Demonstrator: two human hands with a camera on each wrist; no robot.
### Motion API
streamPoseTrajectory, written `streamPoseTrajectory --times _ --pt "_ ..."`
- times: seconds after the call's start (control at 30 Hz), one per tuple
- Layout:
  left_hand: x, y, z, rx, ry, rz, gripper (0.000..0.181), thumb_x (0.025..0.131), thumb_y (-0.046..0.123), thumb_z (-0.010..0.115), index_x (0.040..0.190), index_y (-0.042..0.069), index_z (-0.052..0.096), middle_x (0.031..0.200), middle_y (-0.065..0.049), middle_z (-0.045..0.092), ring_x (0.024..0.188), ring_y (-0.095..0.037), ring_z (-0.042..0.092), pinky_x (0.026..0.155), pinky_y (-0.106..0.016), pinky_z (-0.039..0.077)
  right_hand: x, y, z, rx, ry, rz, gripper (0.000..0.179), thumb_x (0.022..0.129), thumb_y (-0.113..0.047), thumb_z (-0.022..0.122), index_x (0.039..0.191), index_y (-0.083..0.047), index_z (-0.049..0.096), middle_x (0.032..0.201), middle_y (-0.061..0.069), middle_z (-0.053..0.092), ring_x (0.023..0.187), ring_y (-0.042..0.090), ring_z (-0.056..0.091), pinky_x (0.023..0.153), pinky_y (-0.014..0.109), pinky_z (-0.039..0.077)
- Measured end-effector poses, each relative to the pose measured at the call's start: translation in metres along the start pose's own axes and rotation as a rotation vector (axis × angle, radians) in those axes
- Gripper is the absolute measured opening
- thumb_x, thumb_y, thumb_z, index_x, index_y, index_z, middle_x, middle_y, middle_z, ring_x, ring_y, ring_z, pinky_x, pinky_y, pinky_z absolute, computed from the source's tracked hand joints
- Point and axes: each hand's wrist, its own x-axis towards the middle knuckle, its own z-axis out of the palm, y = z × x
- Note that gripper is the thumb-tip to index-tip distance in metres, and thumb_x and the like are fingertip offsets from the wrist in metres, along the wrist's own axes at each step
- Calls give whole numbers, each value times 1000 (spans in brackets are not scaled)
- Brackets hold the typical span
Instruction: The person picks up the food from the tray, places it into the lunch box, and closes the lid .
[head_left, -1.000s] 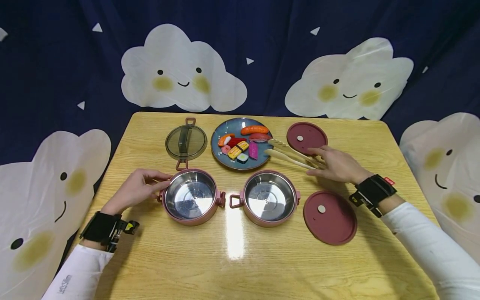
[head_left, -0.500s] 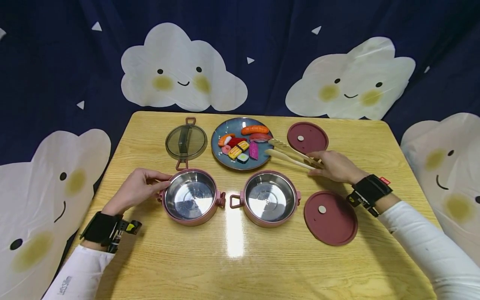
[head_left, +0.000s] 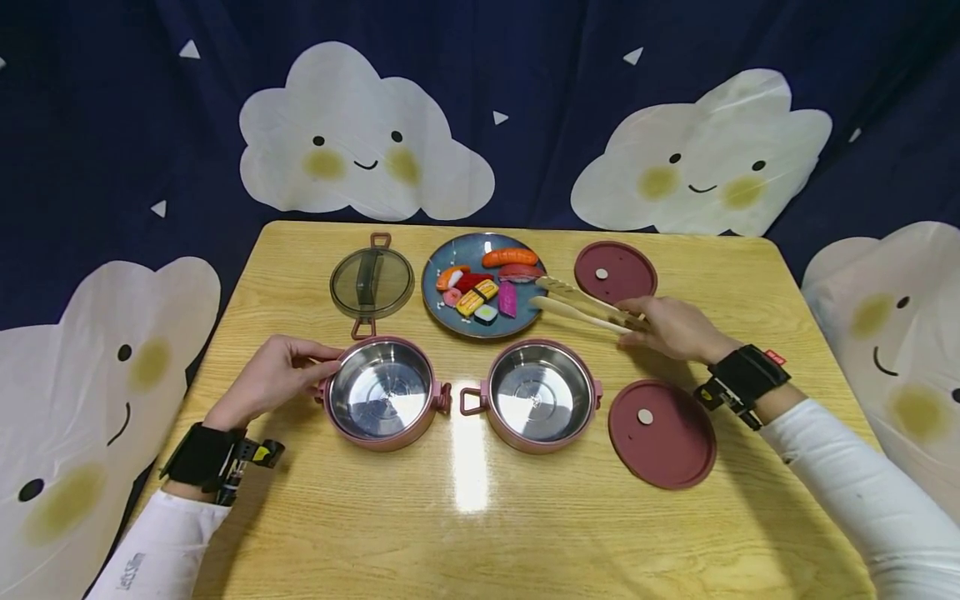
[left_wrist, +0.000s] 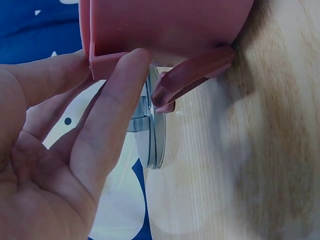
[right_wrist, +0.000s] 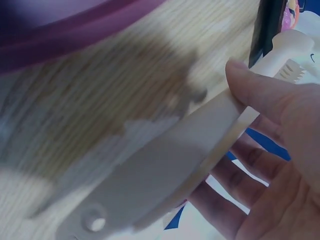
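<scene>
With the thumb and fingers of my left hand (head_left: 273, 379), I pinch the side lug of the left pink pot (left_wrist: 170, 27). This steel-lined pot stands on the table with its hinged handle (left_wrist: 192, 75) hanging down below the lug. My right hand (head_left: 671, 329) holds a pair of beige tongs (right_wrist: 165, 155), thumb on one arm and fingers on the other side. The tongs' tips reach over the right rim of a blue plate (head_left: 450, 321) of toy food, close to a toy red-topped sushi (head_left: 521, 274). Near my left fingers lies a glass lid (head_left: 372, 283).
A second pink pot (head_left: 540, 396) stands right of the first, its handle pointing left. Two dark red lids lie on the right: a small lid (head_left: 615, 273) behind my right hand and a larger lid (head_left: 662, 433) in front of it.
My right hand has drawn its fingers in from a looser spread to grip the tongs. The tongs have hardly moved. My left hand stays at the left pot.
</scene>
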Motion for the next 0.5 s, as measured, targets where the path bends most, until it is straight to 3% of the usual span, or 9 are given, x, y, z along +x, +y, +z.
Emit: streamPoseTrajectory --times 0.13,0.33,0.5 --pt "0 1 0 3 0 0 27 100 16 74 123 3 78 116 -21 79 74 -7 68 60 -23 53 -2 -3 -6 -9 21 4 52 90 -23 85 135 -2 69 101 11 78 89 26 73 68 44 57" --pt "0 2 0 -16 -4 2 27 100 15 73 124 2 77 116 -22 79 74 -8 71 62 -26 58 -6 -8 -15 -20 31 -10 50 94 -16 81 139 -1 66 121 21 75 99 33 74 74 50 59" --pt "-1 1 1 -11 1 -6 28 101 17 73 125 3 77 114 -21 79 74 -7 71 62 -26 57 -10 -12 -18 -38 71 -41 47 96 -14 78 140 -2 66 120 21 73 100 32 70 73 46 55"
